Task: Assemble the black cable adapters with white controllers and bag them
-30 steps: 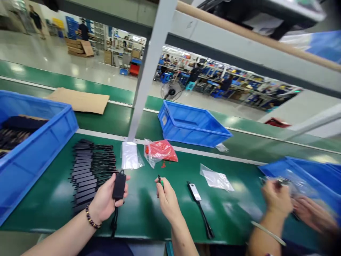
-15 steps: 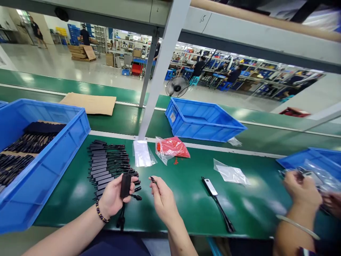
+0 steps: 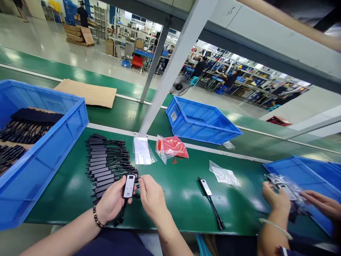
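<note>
My left hand (image 3: 113,199) is closed around a small black device (image 3: 129,185) with a white label face, a dark window at its top and a cable hanging below. My right hand (image 3: 152,195) is close beside the device's upper right, thumb and fingers pinched; what they hold is mostly hidden. Behind my hands lies a row of similar black cabled devices (image 3: 99,166), side by side on the green table. Another white-faced cabled device (image 3: 205,186) rests to the right of my hands.
A blue bin (image 3: 61,142) at left holds rows of black cabled parts. Clear bags (image 3: 142,151), a bag of red rings (image 3: 174,146), a clear bag (image 3: 225,175) and a blue crate (image 3: 204,124) stand beyond. A co-worker's hands (image 3: 278,201) hold a bagged device at right.
The device in my left hand has turned from its black side to its white face. My right hand has moved left, up against it. The co-worker's hands have shifted left with the bag.
</note>
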The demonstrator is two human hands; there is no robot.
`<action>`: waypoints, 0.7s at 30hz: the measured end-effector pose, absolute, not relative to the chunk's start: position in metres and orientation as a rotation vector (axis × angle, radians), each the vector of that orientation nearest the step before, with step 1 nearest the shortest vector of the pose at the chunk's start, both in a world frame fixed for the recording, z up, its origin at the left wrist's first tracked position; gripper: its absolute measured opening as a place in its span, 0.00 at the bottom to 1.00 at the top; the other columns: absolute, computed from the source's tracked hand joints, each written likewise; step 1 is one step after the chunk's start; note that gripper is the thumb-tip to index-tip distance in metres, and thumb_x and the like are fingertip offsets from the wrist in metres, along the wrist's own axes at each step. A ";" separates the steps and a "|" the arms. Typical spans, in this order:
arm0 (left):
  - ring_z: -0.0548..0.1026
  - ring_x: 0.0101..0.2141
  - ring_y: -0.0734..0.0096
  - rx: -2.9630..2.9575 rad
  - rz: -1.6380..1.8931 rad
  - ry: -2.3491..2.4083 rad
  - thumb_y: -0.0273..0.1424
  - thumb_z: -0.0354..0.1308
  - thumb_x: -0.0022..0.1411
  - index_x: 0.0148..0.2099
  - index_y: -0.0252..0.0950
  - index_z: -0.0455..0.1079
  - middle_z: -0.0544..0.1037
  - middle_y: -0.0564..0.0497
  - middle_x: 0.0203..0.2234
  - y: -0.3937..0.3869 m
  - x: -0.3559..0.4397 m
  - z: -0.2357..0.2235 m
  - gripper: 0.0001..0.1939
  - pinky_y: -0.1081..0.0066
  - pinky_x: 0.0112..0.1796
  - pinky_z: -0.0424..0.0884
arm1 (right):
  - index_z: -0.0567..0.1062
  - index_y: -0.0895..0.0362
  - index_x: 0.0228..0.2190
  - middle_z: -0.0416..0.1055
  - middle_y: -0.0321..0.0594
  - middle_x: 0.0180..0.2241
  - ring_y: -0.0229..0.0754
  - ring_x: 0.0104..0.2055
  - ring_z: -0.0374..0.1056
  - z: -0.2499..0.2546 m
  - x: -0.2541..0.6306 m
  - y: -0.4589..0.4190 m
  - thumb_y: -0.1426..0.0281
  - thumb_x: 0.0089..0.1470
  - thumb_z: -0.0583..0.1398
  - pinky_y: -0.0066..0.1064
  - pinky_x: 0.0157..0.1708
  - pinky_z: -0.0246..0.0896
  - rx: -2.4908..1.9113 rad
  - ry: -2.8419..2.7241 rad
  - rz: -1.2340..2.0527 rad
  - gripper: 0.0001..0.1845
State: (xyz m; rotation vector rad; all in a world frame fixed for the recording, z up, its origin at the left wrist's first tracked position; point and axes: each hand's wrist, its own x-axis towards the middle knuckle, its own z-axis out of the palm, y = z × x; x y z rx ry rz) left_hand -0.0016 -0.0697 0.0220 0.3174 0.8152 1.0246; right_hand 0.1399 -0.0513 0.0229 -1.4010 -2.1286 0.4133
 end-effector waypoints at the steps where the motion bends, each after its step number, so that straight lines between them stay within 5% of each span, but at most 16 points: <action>1: 0.70 0.31 0.70 0.311 1.029 0.823 0.38 0.50 0.60 0.45 0.32 0.68 0.73 0.45 0.32 -0.070 -0.001 0.021 0.17 0.74 0.22 0.64 | 0.65 0.56 0.27 0.64 0.38 0.25 0.36 0.26 0.61 0.022 0.138 -0.051 0.68 0.61 0.43 0.27 0.27 0.53 -1.416 -2.141 0.393 0.16; 21: 0.67 0.28 0.72 0.292 1.034 0.822 0.39 0.51 0.59 0.42 0.34 0.69 0.71 0.47 0.31 -0.072 0.006 0.018 0.16 0.74 0.22 0.64 | 0.64 0.56 0.24 0.64 0.36 0.24 0.35 0.24 0.60 0.010 0.136 -0.045 0.69 0.61 0.44 0.25 0.24 0.52 -1.458 -2.150 0.405 0.16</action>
